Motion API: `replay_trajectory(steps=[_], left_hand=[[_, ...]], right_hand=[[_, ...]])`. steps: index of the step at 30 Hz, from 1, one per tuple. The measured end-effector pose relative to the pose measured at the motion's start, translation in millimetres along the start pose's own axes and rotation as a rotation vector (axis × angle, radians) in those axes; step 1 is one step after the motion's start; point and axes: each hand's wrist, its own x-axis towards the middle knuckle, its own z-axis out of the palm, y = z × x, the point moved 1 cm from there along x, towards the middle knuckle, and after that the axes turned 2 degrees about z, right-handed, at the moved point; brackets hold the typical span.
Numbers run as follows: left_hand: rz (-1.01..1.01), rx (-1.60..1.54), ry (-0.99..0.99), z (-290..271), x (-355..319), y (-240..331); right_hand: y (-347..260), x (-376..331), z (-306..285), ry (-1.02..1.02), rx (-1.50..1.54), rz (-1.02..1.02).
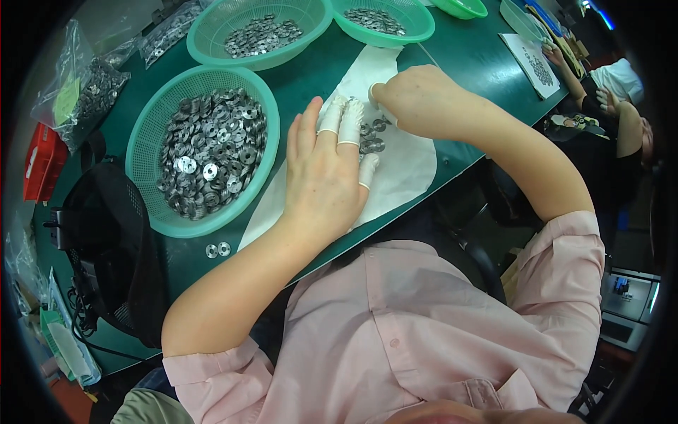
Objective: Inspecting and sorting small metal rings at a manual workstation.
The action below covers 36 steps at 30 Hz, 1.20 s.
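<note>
My left hand (325,169) lies flat, palm down, on a white sheet of paper (402,166), with white rubber cots on three fingertips. Its fingers touch a small pile of metal washers (372,138) on the paper. My right hand (417,99) is curled just beyond that pile, a cot on one fingertip, its fingers bent down onto the washers; whether it pinches one is hidden. To the left stands a green mesh basket (152,134) heaped with grey metal washers (212,152).
Two more green baskets (212,25) (417,28) with washers stand at the back of the dark green table (311,74). Bags of washers (95,88) lie far left, a red box (42,159) beside them. Two loose washers (217,249) sit near the table's front edge. Another person (614,106) works at the right.
</note>
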Motion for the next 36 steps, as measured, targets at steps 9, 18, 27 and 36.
replay_trajectory(steps=[9,18,27,36], left_hand=[[0.017,0.039,0.017,5,-4,-6],[-0.015,0.056,0.025,1,-2,2],[-0.003,0.045,0.05,-6,-4,2],[0.054,-0.063,0.078,-17,7,12]], right_hand=[[0,4,10,-0.003,0.066,0.095],[-5,1,0,-0.054,0.074,0.145],[-9,-3,-5,-0.008,0.091,0.125],[7,-30,6,0.186,0.39,0.299]])
